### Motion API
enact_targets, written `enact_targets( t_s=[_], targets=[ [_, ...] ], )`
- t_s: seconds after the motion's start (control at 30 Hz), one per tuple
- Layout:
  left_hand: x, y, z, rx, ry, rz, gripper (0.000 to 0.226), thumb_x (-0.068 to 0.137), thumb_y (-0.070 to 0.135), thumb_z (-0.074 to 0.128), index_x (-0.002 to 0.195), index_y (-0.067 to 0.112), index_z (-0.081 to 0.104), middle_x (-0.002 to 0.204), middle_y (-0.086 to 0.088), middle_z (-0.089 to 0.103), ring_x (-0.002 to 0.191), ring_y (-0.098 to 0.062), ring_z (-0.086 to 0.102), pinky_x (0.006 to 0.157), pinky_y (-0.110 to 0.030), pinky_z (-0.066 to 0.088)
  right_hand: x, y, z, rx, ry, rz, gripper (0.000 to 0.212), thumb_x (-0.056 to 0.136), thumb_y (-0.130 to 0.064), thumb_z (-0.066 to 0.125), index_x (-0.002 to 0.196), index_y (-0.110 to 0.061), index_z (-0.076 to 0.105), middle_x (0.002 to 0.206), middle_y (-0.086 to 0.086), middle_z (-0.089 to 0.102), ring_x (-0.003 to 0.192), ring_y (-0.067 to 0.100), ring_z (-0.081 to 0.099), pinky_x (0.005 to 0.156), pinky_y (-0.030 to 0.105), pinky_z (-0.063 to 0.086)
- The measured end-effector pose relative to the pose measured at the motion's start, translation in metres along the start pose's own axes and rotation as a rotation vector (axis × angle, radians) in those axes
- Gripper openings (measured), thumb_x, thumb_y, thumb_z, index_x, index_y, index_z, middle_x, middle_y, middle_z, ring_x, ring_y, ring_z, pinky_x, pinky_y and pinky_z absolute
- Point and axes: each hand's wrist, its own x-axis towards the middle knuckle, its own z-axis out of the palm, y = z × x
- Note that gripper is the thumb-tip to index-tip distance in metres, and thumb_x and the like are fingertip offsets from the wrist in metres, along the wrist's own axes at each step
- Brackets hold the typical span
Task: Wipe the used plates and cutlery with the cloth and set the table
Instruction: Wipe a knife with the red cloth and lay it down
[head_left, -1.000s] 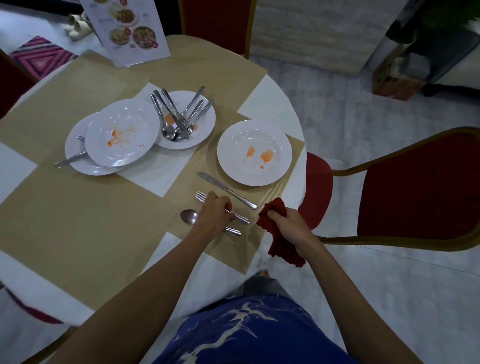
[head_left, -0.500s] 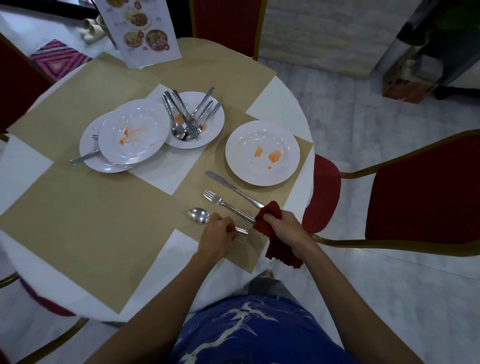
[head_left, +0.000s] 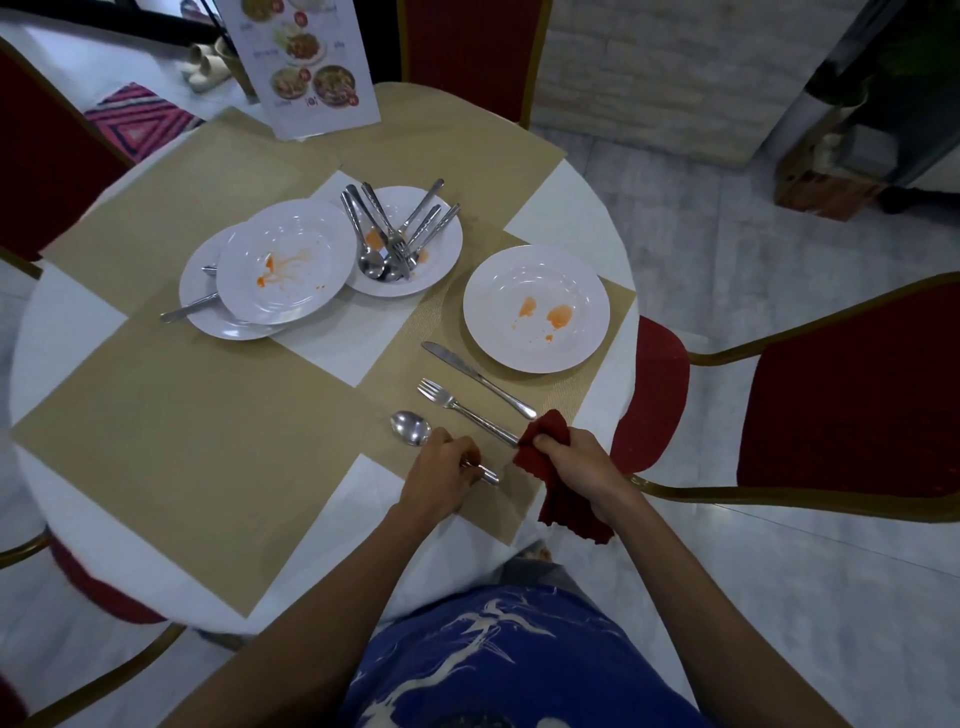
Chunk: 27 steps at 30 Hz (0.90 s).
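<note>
Tan mats (head_left: 171, 431) cover a round white table (head_left: 62, 332). The left hand (head_left: 439, 480) curls its fingers round the handle of a spoon (head_left: 410, 427), and the spoon's bowl pokes out just past them. The right hand (head_left: 582, 462) squeezes a red cloth (head_left: 569, 512) in its fingers. A fork (head_left: 447, 397) touches the cloth by the thumb. Beyond the right fingers lie a knife (head_left: 467, 369) and a dirty plate (head_left: 535, 265).

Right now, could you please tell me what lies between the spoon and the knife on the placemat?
A fork lies between the spoon and the knife, roughly parallel to both, as the head view shows.
</note>
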Motion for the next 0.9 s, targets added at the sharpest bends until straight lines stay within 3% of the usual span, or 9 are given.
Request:
enact_targets(
  t_s=[0.23, 0.37, 0.5, 0.6, 0.67, 0.73, 0.83, 0.9],
  targets=[
    [0.002, 0.006, 0.002, 0.033, 0.017, -0.018, 0.011, 0.087, 0.011, 0.068, 0.097, 0.014, 0.07, 0.096, -0.003, 0.058, 0.087, -0.016, 0.054, 0.066, -0.017, 0.035, 0.001, -0.003, 0.009, -0.006, -0.039, -0.029, 0.012, 0.103, -0.031, 0.054, 0.1, -0.022, 0.061, 0.094, -0.001, 0.066, 0.089, 0.013, 0.062, 0.077, 0.028, 0.046],
    [0.007, 0.013, -0.001, 0.018, 0.052, -0.048, 0.007, 0.085, 0.01, 0.067, 0.09, 0.015, 0.069, 0.09, -0.003, 0.058, 0.085, -0.019, 0.056, 0.06, -0.016, 0.031, 0.003, -0.007, 0.014, -0.01, -0.055, -0.019, 0.019, 0.102, -0.032, 0.055, 0.108, -0.018, 0.064, 0.097, 0.001, 0.068, 0.091, 0.016, 0.064, 0.079, 0.029, 0.048],
    [0.015, 0.02, -0.015, -0.04, 0.122, -0.022, 0.014, 0.082, 0.003, 0.064, 0.09, 0.01, 0.073, 0.091, -0.005, 0.066, 0.09, -0.016, 0.055, 0.068, -0.02, 0.035, 0.006, -0.012, 0.018, -0.014, -0.034, -0.005, 0.026, 0.101, -0.033, 0.054, 0.115, -0.013, 0.063, 0.1, 0.003, 0.068, 0.094, 0.018, 0.064, 0.083, 0.032, 0.05],
    [0.022, 0.025, -0.031, -0.081, 0.178, -0.044, 0.016, 0.082, 0.004, 0.065, 0.091, 0.01, 0.076, 0.089, -0.002, 0.07, 0.087, -0.012, 0.056, 0.063, -0.014, 0.034, 0.008, -0.021, 0.021, 0.079, -0.01, 0.051, 0.043, 0.097, -0.045, 0.053, 0.122, -0.011, 0.056, 0.109, 0.009, 0.068, 0.099, 0.024, 0.067, 0.091, 0.042, 0.055],
    [0.027, 0.027, -0.044, -0.144, 0.231, -0.09, 0.012, 0.082, 0.007, 0.069, 0.091, 0.011, 0.077, 0.089, -0.001, 0.073, 0.085, -0.014, 0.063, 0.069, -0.016, 0.044, 0.014, -0.03, 0.025, 0.2, -0.022, 0.081, 0.048, 0.098, -0.049, 0.046, 0.122, -0.009, 0.058, 0.11, 0.018, 0.071, 0.101, 0.033, 0.07, 0.094, 0.049, 0.056],
    [0.031, 0.024, -0.062, -0.2, 0.267, -0.152, 0.01, 0.083, 0.011, 0.071, 0.092, 0.012, 0.076, 0.09, 0.0, 0.074, 0.084, -0.013, 0.065, 0.08, -0.023, 0.048, 0.017, -0.047, 0.03, 0.303, -0.018, 0.084, 0.044, 0.104, -0.046, 0.04, 0.114, -0.011, 0.064, 0.107, 0.018, 0.073, 0.1, 0.033, 0.071, 0.092, 0.046, 0.056],
    [0.035, 0.014, -0.094, -0.283, 0.31, -0.25, 0.011, 0.085, 0.016, 0.07, 0.094, 0.014, 0.076, 0.089, 0.003, 0.073, 0.08, -0.007, 0.061, 0.078, -0.018, 0.043, 0.023, -0.073, 0.039, 0.402, -0.079, 0.089, 0.041, 0.107, -0.045, 0.039, 0.111, -0.013, 0.065, 0.098, 0.009, 0.074, 0.09, 0.023, 0.07, 0.075, 0.034, 0.056],
    [0.036, 0.001, -0.115, -0.378, 0.353, -0.336, 0.011, 0.086, 0.021, 0.07, 0.094, 0.016, 0.075, 0.086, 0.006, 0.072, 0.077, -0.007, 0.064, 0.077, -0.021, 0.048, 0.026, -0.089, 0.048, 0.476, -0.162, 0.091, 0.039, 0.107, -0.042, 0.042, 0.111, -0.012, 0.067, 0.093, 0.007, 0.076, 0.086, 0.02, 0.071, 0.071, 0.031, 0.056]
  ],
)
